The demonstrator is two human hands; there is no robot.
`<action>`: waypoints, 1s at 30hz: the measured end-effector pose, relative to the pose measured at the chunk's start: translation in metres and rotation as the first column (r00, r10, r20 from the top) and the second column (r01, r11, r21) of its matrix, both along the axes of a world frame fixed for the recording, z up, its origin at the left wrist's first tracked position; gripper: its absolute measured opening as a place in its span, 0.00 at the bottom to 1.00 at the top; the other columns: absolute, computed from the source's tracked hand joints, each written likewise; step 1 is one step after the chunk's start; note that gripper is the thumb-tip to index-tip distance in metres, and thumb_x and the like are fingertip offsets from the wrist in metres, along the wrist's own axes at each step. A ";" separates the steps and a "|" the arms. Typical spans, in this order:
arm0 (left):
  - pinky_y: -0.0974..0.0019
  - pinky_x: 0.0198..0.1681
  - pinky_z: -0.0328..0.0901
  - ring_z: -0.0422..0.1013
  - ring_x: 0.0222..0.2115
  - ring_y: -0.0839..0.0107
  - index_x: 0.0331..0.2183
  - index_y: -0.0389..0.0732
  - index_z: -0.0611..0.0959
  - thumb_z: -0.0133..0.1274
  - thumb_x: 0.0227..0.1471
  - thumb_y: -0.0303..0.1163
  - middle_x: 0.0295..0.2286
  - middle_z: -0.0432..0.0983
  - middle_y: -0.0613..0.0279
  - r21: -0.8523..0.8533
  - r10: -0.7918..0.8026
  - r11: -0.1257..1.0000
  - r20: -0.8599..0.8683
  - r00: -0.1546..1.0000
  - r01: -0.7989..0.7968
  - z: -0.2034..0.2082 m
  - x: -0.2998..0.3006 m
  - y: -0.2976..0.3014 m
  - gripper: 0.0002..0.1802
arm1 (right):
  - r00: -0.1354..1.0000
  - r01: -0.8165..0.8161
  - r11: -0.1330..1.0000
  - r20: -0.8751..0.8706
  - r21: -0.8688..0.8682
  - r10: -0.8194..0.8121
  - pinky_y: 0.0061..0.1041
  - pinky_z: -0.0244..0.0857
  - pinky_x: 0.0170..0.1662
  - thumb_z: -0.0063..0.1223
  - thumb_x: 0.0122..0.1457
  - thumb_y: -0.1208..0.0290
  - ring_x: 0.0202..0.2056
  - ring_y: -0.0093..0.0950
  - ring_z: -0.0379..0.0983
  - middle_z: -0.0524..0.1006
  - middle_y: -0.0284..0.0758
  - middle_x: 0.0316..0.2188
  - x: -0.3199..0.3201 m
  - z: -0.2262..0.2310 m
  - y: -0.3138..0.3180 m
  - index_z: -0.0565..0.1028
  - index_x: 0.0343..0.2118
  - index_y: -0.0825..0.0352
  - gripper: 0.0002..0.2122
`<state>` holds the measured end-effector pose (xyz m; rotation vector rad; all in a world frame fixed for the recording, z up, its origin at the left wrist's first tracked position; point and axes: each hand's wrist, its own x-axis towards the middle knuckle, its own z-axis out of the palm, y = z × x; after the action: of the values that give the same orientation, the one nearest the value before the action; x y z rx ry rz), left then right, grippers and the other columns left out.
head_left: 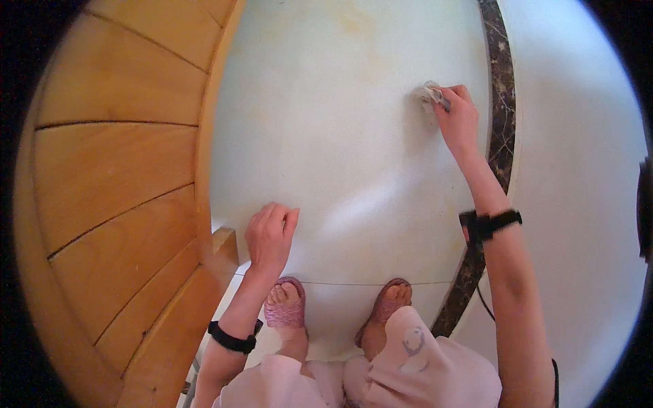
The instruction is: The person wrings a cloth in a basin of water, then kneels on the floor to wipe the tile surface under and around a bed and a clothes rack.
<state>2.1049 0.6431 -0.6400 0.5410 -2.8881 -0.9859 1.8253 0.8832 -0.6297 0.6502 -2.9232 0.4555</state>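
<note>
My right hand (458,115) is closed on a crumpled whitish wad (429,94) that looks like tissue or thin cloth. A small greyish part shows by the fingertips. Hand and wad are above the pale floor (340,149), near its dark marble border; whether the wad touches the floor I cannot tell. My left hand (270,234) hangs in front of my left foot with its fingers curled in, and nothing shows in it. Black straps with small devices are around both wrists.
A brown wooden panel (122,163) with dark grooves runs along the left, a wooden leg (224,251) at its near end. The dark marble strip (502,88) borders a white surface (578,190) on the right. My feet in pink slippers (286,306) stand at a thin floor seam.
</note>
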 end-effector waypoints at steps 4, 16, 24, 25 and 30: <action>0.59 0.27 0.60 0.67 0.24 0.59 0.19 0.38 0.73 0.53 0.47 0.34 0.20 0.70 0.59 0.135 0.084 0.988 -0.083 0.993 -0.073 -0.007 -0.001 0.007 0.12 | 0.924 -0.245 0.969 0.296 -0.030 0.243 0.33 0.68 0.37 0.47 0.47 0.79 0.36 0.36 0.72 0.69 0.39 0.40 0.105 0.012 -0.019 0.73 0.42 0.55 0.18; 0.62 0.34 0.59 0.67 0.30 0.64 0.20 0.41 0.75 0.57 0.42 0.30 0.24 0.72 0.65 0.101 -0.055 0.992 -0.229 0.972 0.080 0.002 -0.013 0.026 0.07 | 0.840 -0.447 0.894 0.332 -0.024 0.428 0.31 0.69 0.33 0.46 0.48 0.76 0.37 0.34 0.70 0.67 0.37 0.40 0.177 -0.018 -0.047 0.70 0.44 0.63 0.17; 0.63 0.39 0.58 0.67 0.32 0.65 0.24 0.42 0.77 0.58 0.41 0.29 0.27 0.72 0.65 -0.071 -0.087 0.995 -0.154 0.984 0.077 0.004 0.027 -0.004 0.05 | 0.792 -0.504 0.832 0.262 -0.230 0.552 0.33 0.69 0.34 0.46 0.49 0.74 0.37 0.37 0.71 0.67 0.39 0.39 0.118 -0.022 -0.115 0.72 0.42 0.61 0.15; 0.63 0.39 0.58 0.67 0.32 0.65 0.24 0.42 0.77 0.58 0.41 0.29 0.27 0.72 0.65 -0.071 -0.085 0.995 -0.164 0.983 0.074 0.006 0.025 -0.002 0.05 | 0.863 -0.385 0.896 0.258 -0.219 0.434 0.35 0.68 0.34 0.46 0.49 0.75 0.37 0.39 0.70 0.67 0.40 0.40 0.105 -0.017 -0.119 0.71 0.43 0.61 0.15; 0.63 0.33 0.64 0.69 0.29 0.63 0.28 0.42 0.78 0.55 0.41 0.25 0.28 0.73 0.63 0.006 -0.065 0.997 -0.353 0.933 0.071 -0.008 0.054 0.011 0.06 | 0.616 -0.644 0.685 0.300 -0.341 0.728 0.33 0.68 0.37 0.45 0.50 0.75 0.41 0.34 0.69 0.67 0.36 0.43 0.193 -0.024 -0.157 0.70 0.46 0.58 0.17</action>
<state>2.1586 0.6537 -0.6476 0.2339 -2.5936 -1.0007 2.0184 0.7259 -0.6536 1.8803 -2.7811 1.0674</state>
